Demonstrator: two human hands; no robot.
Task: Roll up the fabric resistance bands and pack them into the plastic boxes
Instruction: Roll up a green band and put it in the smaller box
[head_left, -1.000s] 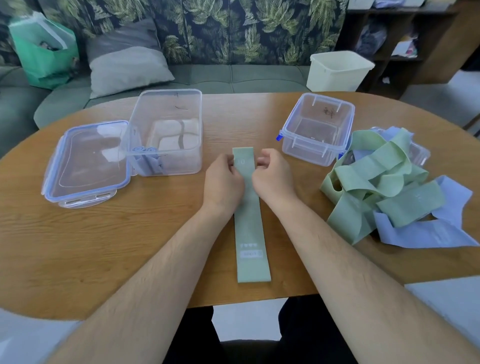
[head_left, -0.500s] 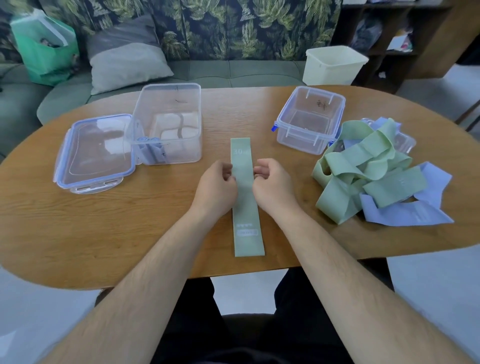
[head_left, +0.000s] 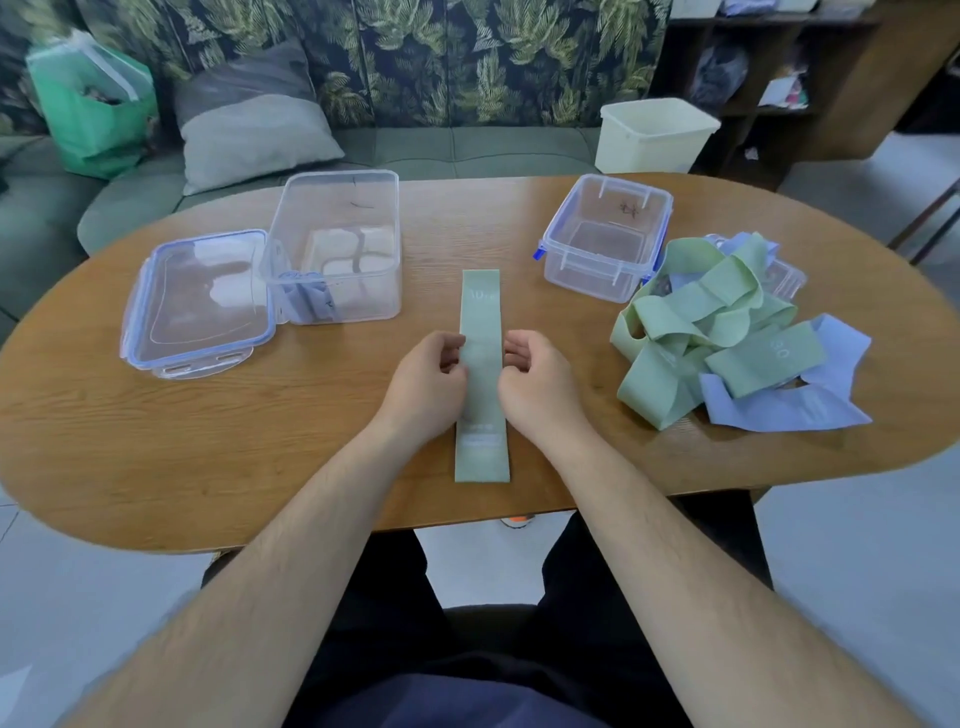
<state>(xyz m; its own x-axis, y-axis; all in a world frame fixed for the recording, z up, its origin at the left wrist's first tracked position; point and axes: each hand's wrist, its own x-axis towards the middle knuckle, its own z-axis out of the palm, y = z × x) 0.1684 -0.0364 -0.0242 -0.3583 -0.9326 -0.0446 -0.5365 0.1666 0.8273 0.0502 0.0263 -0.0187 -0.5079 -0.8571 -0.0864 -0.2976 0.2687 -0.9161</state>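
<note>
A flat green resistance band (head_left: 480, 306) lies lengthwise on the wooden table (head_left: 260, 441), pointing away from me. My left hand (head_left: 426, 384) pinches its left edge near the middle with curled fingers. My right hand (head_left: 540, 384) does the same on the right edge. A tall clear plastic box (head_left: 337, 249) stands at the back left with rolled blue bands (head_left: 306, 301) in its near corner. A lower clear box with blue clips (head_left: 605, 239) stands open at the back right. Beside it lies a loose pile of green bands (head_left: 717, 322) and blue bands (head_left: 779, 410).
A clear lid with a blue rim (head_left: 200, 301) lies left of the tall box. Another lid (head_left: 787, 275) is partly buried under the pile. Beyond the table are a sofa with a grey pillow (head_left: 254, 135), a green bag (head_left: 88, 114) and a white bin (head_left: 654, 135).
Both hands slid along the green band from its far end toward me, to about its middle. The band stays flat on the table.
</note>
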